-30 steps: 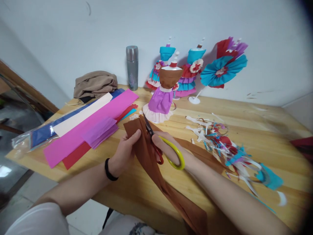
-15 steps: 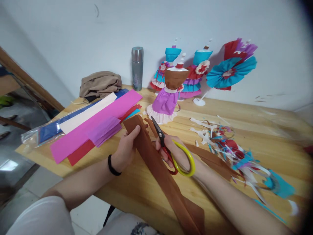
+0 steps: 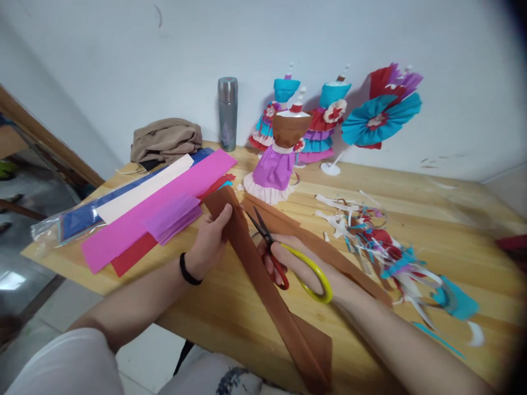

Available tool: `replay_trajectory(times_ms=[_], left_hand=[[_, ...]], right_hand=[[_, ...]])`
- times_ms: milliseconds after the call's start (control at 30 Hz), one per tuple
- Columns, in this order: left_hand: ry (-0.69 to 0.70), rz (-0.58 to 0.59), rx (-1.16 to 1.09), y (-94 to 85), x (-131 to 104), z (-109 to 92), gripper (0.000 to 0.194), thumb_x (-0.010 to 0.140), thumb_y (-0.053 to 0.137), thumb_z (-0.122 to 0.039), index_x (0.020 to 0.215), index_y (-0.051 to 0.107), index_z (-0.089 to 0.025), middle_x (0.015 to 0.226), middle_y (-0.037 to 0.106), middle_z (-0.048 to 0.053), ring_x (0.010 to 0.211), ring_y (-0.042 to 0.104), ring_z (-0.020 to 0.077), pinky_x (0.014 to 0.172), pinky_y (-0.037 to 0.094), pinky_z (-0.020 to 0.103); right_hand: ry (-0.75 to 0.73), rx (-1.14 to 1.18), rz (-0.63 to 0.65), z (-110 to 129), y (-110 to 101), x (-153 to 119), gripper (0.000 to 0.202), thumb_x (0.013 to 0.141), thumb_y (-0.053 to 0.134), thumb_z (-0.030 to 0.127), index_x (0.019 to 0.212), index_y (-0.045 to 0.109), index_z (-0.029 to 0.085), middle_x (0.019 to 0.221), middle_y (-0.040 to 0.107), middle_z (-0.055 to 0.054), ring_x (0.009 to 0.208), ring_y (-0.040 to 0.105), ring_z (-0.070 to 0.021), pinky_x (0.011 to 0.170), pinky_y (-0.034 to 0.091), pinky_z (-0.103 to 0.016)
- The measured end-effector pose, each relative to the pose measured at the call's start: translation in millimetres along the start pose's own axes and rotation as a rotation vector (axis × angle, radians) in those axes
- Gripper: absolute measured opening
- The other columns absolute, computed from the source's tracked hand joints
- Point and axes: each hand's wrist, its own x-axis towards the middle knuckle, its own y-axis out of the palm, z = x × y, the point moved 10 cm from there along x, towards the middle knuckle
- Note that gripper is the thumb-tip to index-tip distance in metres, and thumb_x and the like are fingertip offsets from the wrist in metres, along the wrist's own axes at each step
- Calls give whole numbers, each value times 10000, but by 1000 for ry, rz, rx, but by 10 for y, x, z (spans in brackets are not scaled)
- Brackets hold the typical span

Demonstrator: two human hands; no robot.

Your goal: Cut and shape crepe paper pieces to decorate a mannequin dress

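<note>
My left hand [image 3: 211, 241] grips the upper end of a long folded brown paper strip [image 3: 257, 277], thumb on top. The strip slants down to the right towards the table's near edge. Right of it, my right hand [image 3: 284, 255] holds scissors [image 3: 315, 280] with yellow and red handles. Their dark blades are slightly apart, pointing up-left beside the strip. A second brown piece [image 3: 329, 247] lies on the table, passing behind my right hand. Beyond stands a small dress form [image 3: 275, 164] with a brown top and a purple skirt.
Pink paper [image 3: 164, 203], purple sheets [image 3: 175, 219] and a plastic packet [image 3: 78, 222] lie left. A flask [image 3: 228, 115] and brown cloth [image 3: 164, 140] stand behind. Three more paper-dressed forms are by the wall. Paper scraps [image 3: 387, 247] cover the right of the table [image 3: 432, 192].
The scissor blades have opened slightly, and their tips are near the strip's right edge. More of the second brown piece shows beyond my right hand. The whole view has shifted slightly.
</note>
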Motion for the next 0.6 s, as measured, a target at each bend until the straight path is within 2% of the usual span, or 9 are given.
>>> replay_trajectory(times_ms=[167, 433, 600], left_hand=[[12, -32, -28, -35, 0, -16, 364, 658, 889, -397, 864, 734, -139, 836, 738, 25, 712, 657, 122, 691, 518, 234], [61, -62, -58, -66, 11, -64, 355, 648, 900, -397, 861, 745, -158, 843, 751, 6, 742, 665, 112, 727, 514, 222], [35, -64, -58, -90, 15, -31, 407, 641, 899, -424, 896, 744, -146, 786, 727, -4, 695, 638, 100, 685, 499, 216]], right_hand=[[-50, -164, 0, 90, 33, 42, 546, 924, 401, 723, 723, 455, 218, 613, 517, 6, 519, 546, -144, 488, 435, -268], [-178, -347, -124, 275, 17, 24, 458, 953, 455, 611, 738, 540, 216, 744, 569, -46, 806, 579, -232, 735, 479, -332], [-146, -485, -159, 223, 71, 57, 421, 973, 426, 546, 778, 571, 203, 798, 590, -57, 805, 576, -224, 722, 450, -319]])
